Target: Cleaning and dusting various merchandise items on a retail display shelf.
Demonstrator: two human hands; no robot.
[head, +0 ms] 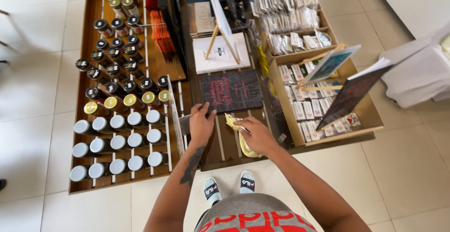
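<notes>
The dark book (231,91) lies flat on the brown slatted desk (225,150). Its cover is near black, rectangular, with a faint pattern of pale lines and some red lettering across the middle. All else is placed from this book.

The left hand (201,125) sits at the book's near left corner, fingers bent and tips touching that corner edge; whether it truly grips the book I cannot tell.

The right hand (257,136) is just on the near side of the book, toward its right half, palm down and closed onto a yellow cloth (243,140). The cloth is crumpled and pale yellow, pressed against the desk, one end poking out toward the book, the other trailing toward the person.

Left of the book stand rows of round tins (119,143) with silver, gold and black lids. Beyond the book lies a white booklet (220,56). Right of it is a wooden tray (370,114) of small packets.
</notes>
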